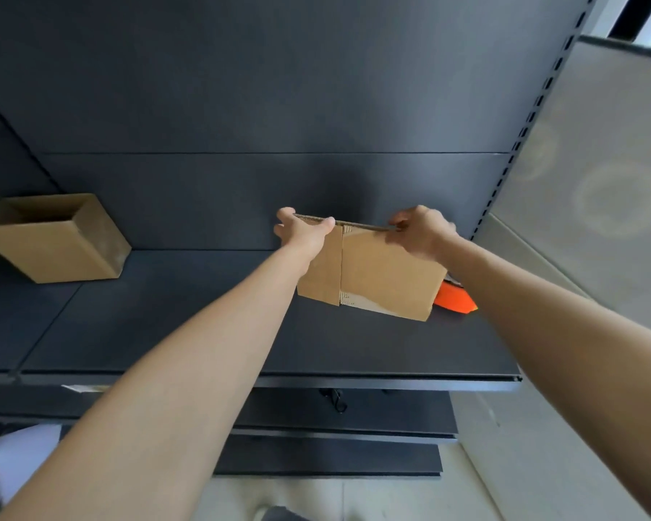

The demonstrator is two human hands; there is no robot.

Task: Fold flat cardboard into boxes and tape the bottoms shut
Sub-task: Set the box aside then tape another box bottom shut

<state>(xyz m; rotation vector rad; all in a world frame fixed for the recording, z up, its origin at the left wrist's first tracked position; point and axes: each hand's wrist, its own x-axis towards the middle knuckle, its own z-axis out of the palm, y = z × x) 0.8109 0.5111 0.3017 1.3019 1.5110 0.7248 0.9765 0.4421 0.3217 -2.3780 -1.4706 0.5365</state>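
We see the cardboard (386, 272) at the middle of the frame, slightly right of centre, held up over the dark shelf (203, 317) with its broad brown face turned toward us. It is flat, with its thin corrugated top edge showing as a line between the two hands. A straight vertical seam runs down it left of centre, and the narrower panel left of that seam ends a little higher at the bottom than the wider one. Paler, shinier patches sit beside the seam near the top and bottom edges; we cannot tell whether they are tape. Whether the lower edge touches the shelf, we cannot tell.

The left hand (303, 231) clamps the top left corner, with the thumb over the near face and the fingers curled behind. The right hand (421, 233) pinches the top edge near the right corner, its fingers bent in together on the board.

An orange object (454, 299) lies on the shelf just behind the cardboard's lower right corner, which hides part of it. At the middle left of the frame an open box (57, 240) stands tilted on the same shelf, well apart from the hands. A grey panel (598, 174) fills the right side, and lower shelves (335, 445) show at the bottom centre.
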